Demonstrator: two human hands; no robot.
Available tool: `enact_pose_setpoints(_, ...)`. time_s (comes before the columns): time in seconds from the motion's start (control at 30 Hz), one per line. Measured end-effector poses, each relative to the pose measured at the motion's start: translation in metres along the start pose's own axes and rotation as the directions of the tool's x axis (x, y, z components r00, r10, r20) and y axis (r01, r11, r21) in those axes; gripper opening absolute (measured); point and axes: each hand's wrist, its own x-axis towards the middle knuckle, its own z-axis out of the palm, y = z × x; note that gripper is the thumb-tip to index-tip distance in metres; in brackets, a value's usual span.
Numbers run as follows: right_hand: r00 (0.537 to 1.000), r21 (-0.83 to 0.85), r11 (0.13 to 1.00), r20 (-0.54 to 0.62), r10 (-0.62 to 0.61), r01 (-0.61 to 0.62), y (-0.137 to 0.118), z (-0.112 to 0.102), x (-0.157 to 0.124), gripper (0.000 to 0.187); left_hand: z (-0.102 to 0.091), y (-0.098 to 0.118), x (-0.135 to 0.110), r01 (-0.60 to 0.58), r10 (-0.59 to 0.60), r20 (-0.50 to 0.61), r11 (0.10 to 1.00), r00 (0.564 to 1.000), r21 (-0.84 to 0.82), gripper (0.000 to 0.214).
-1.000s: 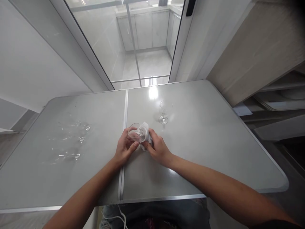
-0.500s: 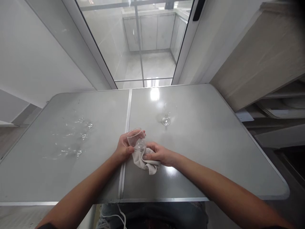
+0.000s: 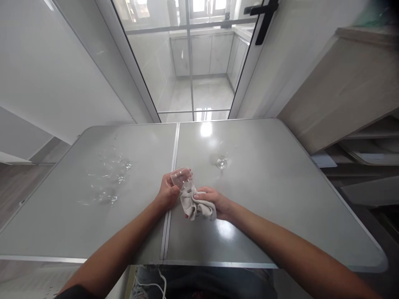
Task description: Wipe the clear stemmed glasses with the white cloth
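Note:
Over the seam of the grey table point(image 3: 268, 224), my left hand point(image 3: 168, 192) is closed around a clear glass point(image 3: 181, 178), which is tilted. My right hand point(image 3: 215, 200) grips a crumpled pale cloth point(image 3: 195, 204) pressed against the lower end of that glass. The cloth covers the glass's lower part, so its base is hidden. A stemmed glass point(image 3: 221, 163) stands on the table beyond my right hand. To the left, several clear glasses point(image 3: 114, 200) are on the tabletop, their outlines hard to make out.
A glass door point(image 3: 205, 93) with a black handle point(image 3: 264, 23) rises behind the table's far edge. At the right stands a wooden shelf unit point(image 3: 346, 79) holding flat items. A white cable point(image 3: 160, 282) hangs below the near edge.
The view has tipped up, showing more of the door and its handle. My hands still hold the glass and cloth; the glass's rim has turned away and the cloth has shifted around its lower end.

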Motion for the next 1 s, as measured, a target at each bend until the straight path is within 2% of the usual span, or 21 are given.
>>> enact_pose_setpoints(0.03,1.000,0.014,1.000,0.012,0.004,-0.004,0.000,-0.001,0.001,0.041,0.000,0.000,0.001,0.000,0.000,-0.011,1.000,1.000,-0.016,0.079)
enact_pose_setpoints(0.07,1.000,-0.042,0.999,-0.016,-0.022,0.022,0.000,-0.002,0.001,0.038,-0.001,-0.001,0.003,-0.005,0.005,-0.023,1.000,1.000,-0.025,0.078)
enact_pose_setpoints(0.13,0.974,-0.318,0.941,-0.150,-0.172,0.117,-0.001,-0.003,0.001,0.028,-0.003,-0.004,0.006,-0.027,0.026,-0.054,0.999,0.998,-0.017,0.074)
enact_pose_setpoints(0.2,0.878,-0.629,0.757,-0.245,-0.411,0.179,-0.002,-0.002,-0.001,0.022,-0.007,-0.006,0.010,-0.048,0.049,-0.111,0.999,0.993,0.006,0.071)
enact_pose_setpoints(0.23,0.827,-0.728,0.658,-0.241,-0.508,0.191,-0.002,-0.002,-0.003,0.021,-0.009,-0.007,0.012,-0.056,0.057,-0.141,0.998,0.988,0.016,0.070)
enact_pose_setpoints(0.27,0.792,-0.782,0.590,-0.226,-0.567,0.199,-0.002,-0.001,-0.004,0.021,-0.012,-0.007,0.014,-0.065,0.067,-0.168,0.998,0.984,0.021,0.069)
enact_pose_setpoints(0.3,0.778,-0.800,0.565,-0.217,-0.589,0.205,-0.002,0.000,-0.004,0.021,-0.014,-0.007,0.015,-0.079,0.082,-0.188,0.997,0.979,0.022,0.069)
enact_pose_setpoints(0.37,0.794,-0.753,0.628,-0.254,-0.552,0.195,-0.002,0.001,-0.004,0.024,-0.017,-0.007,0.017,-0.109,0.111,-0.197,0.994,0.974,0.018,0.069)
enact_pose_setpoints(0.47,0.801,-0.567,0.804,-0.389,-0.455,0.181,-0.003,0.000,-0.001,0.035,-0.016,-0.007,0.014,-0.107,0.109,-0.148,0.994,0.983,0.021,0.070)
enact_pose_setpoints(0.53,0.830,-0.417,0.880,-0.390,-0.400,0.228,-0.004,-0.002,0.002,0.040,-0.010,-0.006,0.011,-0.064,0.067,-0.083,0.997,0.994,0.042,0.070)
enact_pose_setpoints(0.57,0.858,-0.360,0.899,-0.348,-0.377,0.250,-0.005,-0.003,0.002,0.041,-0.007,-0.005,0.010,-0.047,0.050,-0.052,0.997,0.997,0.060,0.070)
enact_pose_setpoints(0.63,0.912,-0.317,0.910,-0.222,-0.346,0.268,-0.004,-0.004,0.003,0.042,0.000,-0.001,0.008,-0.033,0.035,-0.017,0.994,0.999,0.108,0.068)
enact_pose_setpoints(0.7,0.934,-0.315,0.911,-0.152,-0.324,0.265,0.000,-0.003,0.004,0.041,0.005,0.004,0.009,-0.024,0.023,0.005,0.990,1.000,0.138,0.065)
enact_pose_setpoints(0.77,0.947,-0.203,0.947,-0.158,-0.281,0.247,0.005,-0.001,0.004,0.040,0.005,0.007,0.011,-0.003,-0.001,0.046,0.995,0.999,0.100,0.067)
enact_pose_setpoints(0.83,0.965,0.019,0.976,-0.160,-0.210,0.216,0.009,0.001,0.006,0.041,0.001,0.010,0.015,0.005,-0.006,0.086,1.000,0.996,0.011,0.075)
enact_pose_setpoints(0.9,0.980,0.194,0.965,-0.129,-0.152,0.175,0.010,0.002,0.007,0.043,-0.005,0.012,0.019,-0.016,0.020,0.092,0.999,0.996,-0.051,0.081)
enact_pose_setpoints(1.0,0.985,0.244,0.957,-0.103,-0.138,0.160,0.005,0.000,0.007,0.043,-0.010,0.019,0.026,-0.068,0.070,0.098,0.998,0.993,-0.017,0.080)
